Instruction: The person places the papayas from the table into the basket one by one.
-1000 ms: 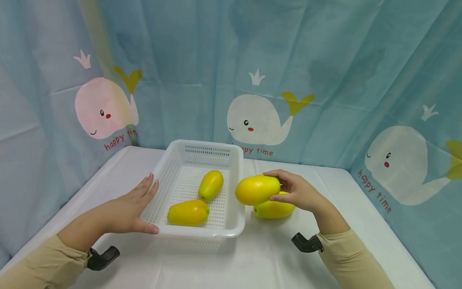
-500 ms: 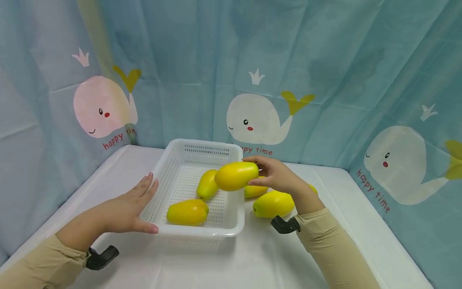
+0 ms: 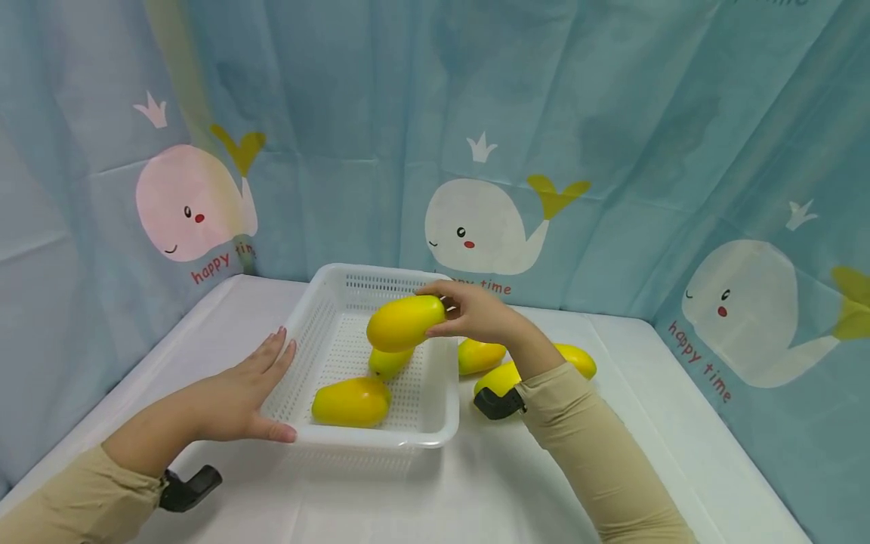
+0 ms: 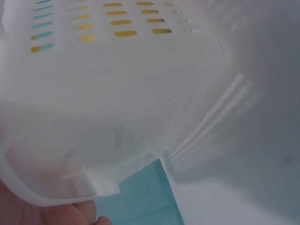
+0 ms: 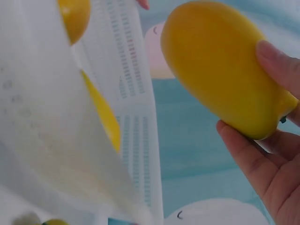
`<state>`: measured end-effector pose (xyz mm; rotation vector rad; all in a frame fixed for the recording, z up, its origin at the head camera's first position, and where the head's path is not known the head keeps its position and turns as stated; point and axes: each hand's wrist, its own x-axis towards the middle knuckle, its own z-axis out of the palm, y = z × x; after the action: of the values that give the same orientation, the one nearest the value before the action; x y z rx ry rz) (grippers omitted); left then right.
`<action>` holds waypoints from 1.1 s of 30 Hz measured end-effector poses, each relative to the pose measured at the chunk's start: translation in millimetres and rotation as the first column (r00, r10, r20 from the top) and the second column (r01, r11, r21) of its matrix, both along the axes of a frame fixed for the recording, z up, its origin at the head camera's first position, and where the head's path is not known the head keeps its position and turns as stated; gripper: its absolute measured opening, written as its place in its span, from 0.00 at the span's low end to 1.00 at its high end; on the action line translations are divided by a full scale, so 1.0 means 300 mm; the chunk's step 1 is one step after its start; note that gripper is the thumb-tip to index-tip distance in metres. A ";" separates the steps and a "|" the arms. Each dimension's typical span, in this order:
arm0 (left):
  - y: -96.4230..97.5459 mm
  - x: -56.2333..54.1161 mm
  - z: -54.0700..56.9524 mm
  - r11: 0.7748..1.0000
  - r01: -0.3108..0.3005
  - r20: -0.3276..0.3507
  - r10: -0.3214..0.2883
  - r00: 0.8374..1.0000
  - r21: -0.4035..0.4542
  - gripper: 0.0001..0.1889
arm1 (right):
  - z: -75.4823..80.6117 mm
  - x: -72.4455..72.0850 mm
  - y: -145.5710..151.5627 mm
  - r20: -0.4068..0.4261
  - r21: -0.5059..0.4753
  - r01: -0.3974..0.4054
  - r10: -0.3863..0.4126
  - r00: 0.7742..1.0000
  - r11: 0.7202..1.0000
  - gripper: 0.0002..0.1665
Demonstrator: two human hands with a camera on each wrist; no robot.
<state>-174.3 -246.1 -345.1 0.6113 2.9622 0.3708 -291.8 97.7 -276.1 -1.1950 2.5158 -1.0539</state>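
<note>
The right hand (image 3: 476, 313) pinches a yellow fruit (image 3: 404, 323) by one end, up over the basket (image 3: 421, 438). It looks smooth, so it could slip out if the fingers go loose, and then bump the greener fruit (image 3: 390, 364) lying inside. The left hand (image 3: 234, 397) rests, fingers straight, on the basket's side; a hard knock might make the basket slide.

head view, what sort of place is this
Probably a screened-off indoor tabletop setup: a blue whale-print curtain hangs behind and along both sides of a white-covered table, with a white basket on it and yellow fruits in and beside the basket.
</note>
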 end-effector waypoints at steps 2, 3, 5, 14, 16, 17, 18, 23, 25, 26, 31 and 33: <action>0.000 0.000 0.002 1.000 0.000 -0.001 0.000 1.000 -0.001 0.67 | 0.001 -0.001 -0.017 -0.003 0.008 -0.015 0.015 1.000 1.000 0.34; 0.000 0.000 0.003 1.000 -0.001 -0.001 0.001 1.000 -0.002 0.67 | 0.001 -0.002 -0.024 -0.003 0.010 -0.020 0.020 1.000 1.000 0.34; 0.001 0.000 0.004 1.000 0.001 -0.003 -0.001 1.000 0.000 0.67 | 0.000 -0.004 -0.035 -0.001 0.011 -0.025 0.025 1.000 1.000 0.34; 0.005 -0.007 -0.002 1.000 -0.011 0.005 0.011 1.000 0.000 0.67 | -0.002 -0.004 -0.068 0.041 0.005 -0.043 0.043 0.998 0.999 0.32; 0.007 -0.009 -0.002 1.000 -0.012 0.005 0.012 1.000 0.002 0.67 | -0.002 -0.002 -0.073 0.063 0.016 -0.037 0.036 0.997 0.999 0.32; 0.008 -0.009 -0.001 1.000 -0.015 0.009 0.015 1.000 0.003 0.67 | -0.003 -0.001 -0.075 0.075 0.024 -0.031 0.030 0.997 0.999 0.32; 0.009 -0.009 0.000 1.000 -0.015 0.010 0.015 1.000 0.007 0.67 | -0.004 -0.001 -0.075 0.083 0.032 -0.022 0.020 0.996 0.999 0.31; 0.011 -0.007 0.001 1.000 -0.013 0.004 0.013 1.000 0.006 0.67 | -0.011 -0.003 -0.068 0.103 0.052 0.011 -0.017 0.995 0.999 0.31; 0.012 -0.007 0.002 1.000 -0.009 -0.004 0.009 1.000 0.002 0.67 | -0.011 -0.003 -0.062 0.109 0.045 0.013 -0.018 0.994 0.999 0.31; 0.012 -0.007 0.002 1.000 -0.007 -0.005 0.007 1.000 0.001 0.67 | -0.010 -0.003 -0.058 0.112 0.044 0.015 -0.020 0.993 0.999 0.31; 0.014 -0.009 0.003 1.000 -0.002 -0.001 0.002 1.000 -0.004 0.67 | -0.007 -0.004 -0.042 0.115 0.034 0.024 -0.028 0.993 0.999 0.30; 0.014 -0.011 0.004 1.000 -0.001 0.000 0.001 1.000 -0.008 0.67 | -0.008 -0.006 -0.035 0.118 0.031 0.027 -0.031 0.993 0.999 0.30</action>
<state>-177.5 -241.7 -343.9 0.6096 2.9625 0.3588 -293.6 87.2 -278.3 -1.0584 2.4559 -1.0574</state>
